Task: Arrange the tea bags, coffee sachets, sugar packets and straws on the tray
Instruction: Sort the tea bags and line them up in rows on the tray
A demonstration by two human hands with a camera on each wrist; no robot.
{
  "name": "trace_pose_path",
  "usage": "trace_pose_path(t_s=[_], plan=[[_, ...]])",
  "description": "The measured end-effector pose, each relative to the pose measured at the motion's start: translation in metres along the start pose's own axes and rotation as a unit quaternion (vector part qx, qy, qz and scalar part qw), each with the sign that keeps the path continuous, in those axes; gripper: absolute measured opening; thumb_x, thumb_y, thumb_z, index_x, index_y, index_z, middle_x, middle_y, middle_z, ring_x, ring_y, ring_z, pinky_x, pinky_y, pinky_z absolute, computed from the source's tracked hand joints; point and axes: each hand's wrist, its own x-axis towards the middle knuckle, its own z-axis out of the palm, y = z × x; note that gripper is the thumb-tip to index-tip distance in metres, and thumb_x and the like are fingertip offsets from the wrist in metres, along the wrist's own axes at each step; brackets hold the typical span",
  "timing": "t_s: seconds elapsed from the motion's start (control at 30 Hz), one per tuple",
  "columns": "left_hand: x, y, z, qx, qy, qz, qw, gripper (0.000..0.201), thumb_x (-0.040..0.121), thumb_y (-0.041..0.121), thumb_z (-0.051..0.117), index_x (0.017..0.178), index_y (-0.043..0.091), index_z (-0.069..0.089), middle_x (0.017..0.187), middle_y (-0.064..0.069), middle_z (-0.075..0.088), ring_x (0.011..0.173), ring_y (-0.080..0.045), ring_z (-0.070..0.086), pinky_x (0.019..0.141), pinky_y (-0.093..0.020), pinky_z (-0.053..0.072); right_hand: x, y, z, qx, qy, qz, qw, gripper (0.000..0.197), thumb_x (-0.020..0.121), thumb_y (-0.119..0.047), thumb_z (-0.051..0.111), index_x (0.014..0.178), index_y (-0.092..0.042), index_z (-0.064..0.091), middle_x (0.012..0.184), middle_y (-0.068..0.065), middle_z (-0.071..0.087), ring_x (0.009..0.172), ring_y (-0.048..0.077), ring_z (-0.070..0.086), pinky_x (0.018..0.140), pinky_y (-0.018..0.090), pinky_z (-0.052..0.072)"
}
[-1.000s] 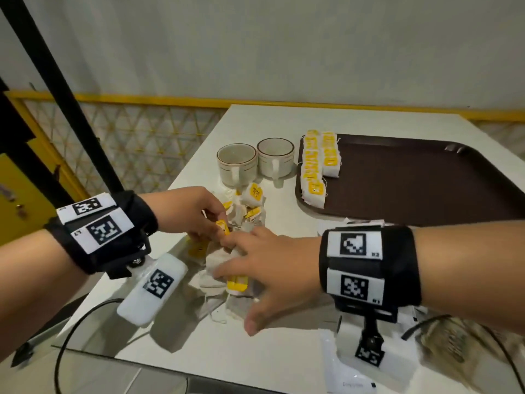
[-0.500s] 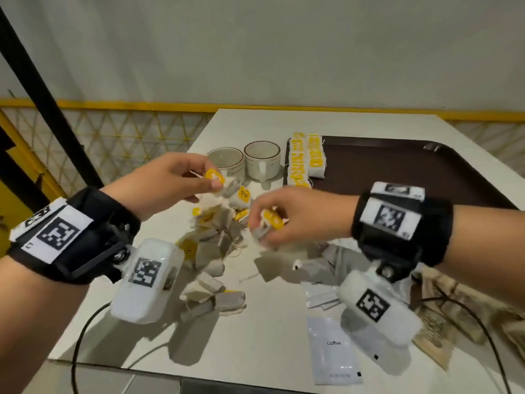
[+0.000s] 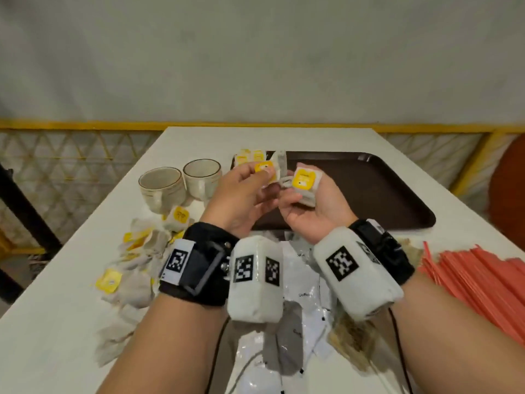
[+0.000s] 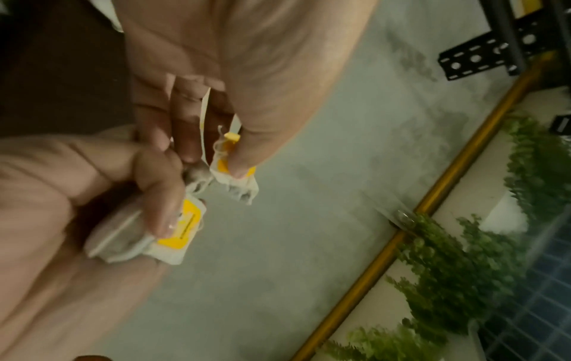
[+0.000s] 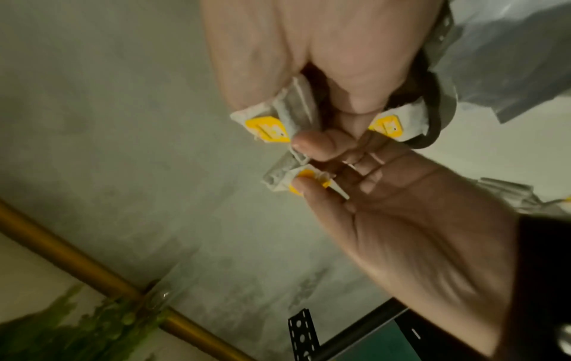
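Tea bags in hand: your left hand [image 3: 244,191] pinches one yellow-tagged tea bag [image 3: 265,169] between thumb and fingertips; your right hand [image 3: 312,204] curls round a small stack of tea bags [image 3: 305,183], thumb on top. Both are raised above the tray's near left corner, fingertips almost touching.
Tray [image 3: 377,191]: dark brown, on the white table [image 3: 65,317], with a row of tea bags [image 3: 250,157] at its far left edge.
Loose tea bags [image 3: 136,263]: heaped on the table at your left.
Coffee sachets [image 3: 301,282]: white, under your wrists.
Straws [image 3: 480,282]: red, bundled at your right.
Cups [image 3: 181,186]: two, left of the tray.
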Motion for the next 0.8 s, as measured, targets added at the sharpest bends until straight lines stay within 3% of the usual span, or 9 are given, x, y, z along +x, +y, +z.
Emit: trace_pose_path(t_s=[0.1, 0.2, 0.27, 0.33, 0.4, 0.5, 0.63, 0.7, 0.8], plan=[[0.006, -0.016, 0.000, -0.041, 0.001, -0.025, 0.999, 0.005, 0.095, 0.011, 0.054, 0.091, 0.012, 0.056, 0.074, -0.003, 0.068, 0.064, -0.012, 0.063, 0.060, -0.023, 0.054, -0.001, -0.007, -0.018, 0.060, 0.032, -0.016, 0.998, 0.038, 0.092, -0.041, 0.054, 0.091, -0.002, 0.050, 0.078, 0.013, 0.053, 0.052, 0.016, 0.050, 0.040, 0.019, 0.047], [0.009, -0.022, -0.004, -0.073, 0.014, -0.029, 0.997, 0.007, 0.093, 0.008, 0.056, 0.086, 0.010, 0.055, 0.071, -0.007, 0.059, 0.061, -0.012, 0.061, 0.055, -0.021, 0.053, -0.005, -0.010, -0.031, 0.070, 0.025, -0.013, 0.997, 0.057, 0.081, -0.055, 0.064, 0.096, -0.001, 0.051, 0.079, 0.016, 0.059, 0.065, 0.022, 0.061, 0.057, 0.028, 0.058], [0.008, -0.024, -0.007, -0.084, 0.020, -0.032, 0.996, 0.006, 0.091, 0.007, 0.056, 0.086, 0.010, 0.056, 0.073, -0.006, 0.060, 0.062, -0.011, 0.062, 0.056, -0.020, 0.053, -0.005, -0.011, -0.037, 0.066, 0.016, -0.012, 0.998, 0.056, 0.075, -0.047, 0.071, 0.098, 0.000, 0.052, 0.084, 0.021, 0.062, 0.075, 0.028, 0.066, 0.063, 0.034, 0.061], [0.007, -0.027, -0.011, -0.085, 0.023, -0.031, 0.996, 0.005, 0.091, 0.005, 0.056, 0.089, 0.009, 0.058, 0.072, -0.004, 0.064, 0.062, -0.010, 0.064, 0.056, -0.019, 0.053, -0.004, -0.010, -0.039, 0.057, 0.006, -0.003, 0.998, 0.043, 0.073, -0.030, 0.075, 0.098, -0.004, 0.051, 0.088, 0.020, 0.061, 0.085, 0.028, 0.065, 0.058, 0.036, 0.061], [0.007, -0.029, -0.016, -0.079, 0.029, -0.020, 0.996, 0.007, 0.090, 0.002, 0.056, 0.092, 0.009, 0.058, 0.073, -0.003, 0.065, 0.063, -0.010, 0.065, 0.057, -0.020, 0.054, -0.003, -0.009, -0.040, 0.041, 0.010, -0.005, 0.999, 0.026, 0.075, -0.013, 0.071, 0.092, -0.005, 0.054, 0.085, 0.017, 0.060, 0.083, 0.024, 0.064, 0.056, 0.032, 0.060], [0.008, -0.029, -0.022, -0.058, 0.035, 0.003, 0.998, 0.010, 0.091, 0.001, 0.056, 0.089, 0.010, 0.060, 0.073, -0.002, 0.064, 0.066, -0.011, 0.064, 0.057, -0.020, 0.054, -0.004, -0.008, -0.038, 0.023, 0.032, -0.030, 0.999, 0.007, 0.084, -0.004, 0.062, 0.087, 0.001, 0.059, 0.086, 0.017, 0.060, 0.077, 0.022, 0.063, 0.055, 0.029, 0.058], [0.007, -0.028, -0.026, -0.030, 0.032, 0.017, 0.999, 0.010, 0.091, 0.003, 0.056, 0.093, 0.010, 0.064, 0.074, -0.001, 0.063, 0.068, -0.009, 0.061, 0.056, -0.018, 0.052, -0.006, -0.005, -0.040, 0.050, 0.027, -0.055, 0.997, 0.023, 0.078, -0.005, 0.068, 0.097, 0.000, 0.058, 0.119, 0.021, 0.059, 0.110, 0.029, 0.062, 0.066, 0.038, 0.061], [0.006, -0.028, -0.026, -0.011, 0.035, 0.028, 0.999, 0.015, 0.091, 0.003, 0.057, 0.103, 0.008, 0.064, 0.077, -0.002, 0.062, 0.068, -0.009, 0.060, 0.056, -0.017, 0.051, -0.007, -0.006, -0.042, 0.074, 0.015, -0.053, 0.996, 0.035, 0.074, -0.010, 0.073, 0.104, -0.003, 0.056, 0.132, 0.019, 0.055, 0.115, 0.033, 0.060, 0.071, 0.044, 0.060], [0.006, -0.029, -0.025, 0.026, 0.048, 0.037, 0.998, 0.019, 0.090, 0.006, 0.060, 0.108, 0.011, 0.062, 0.079, -0.001, 0.064, 0.065, -0.009, 0.060, 0.057, -0.019, 0.051, -0.009, -0.007, -0.041, 0.062, 0.002, -0.046, 0.997, 0.032, 0.071, -0.012, 0.075, 0.096, -0.004, 0.057, 0.113, 0.013, 0.061, 0.107, 0.025, 0.063, 0.073, 0.045, 0.060]])
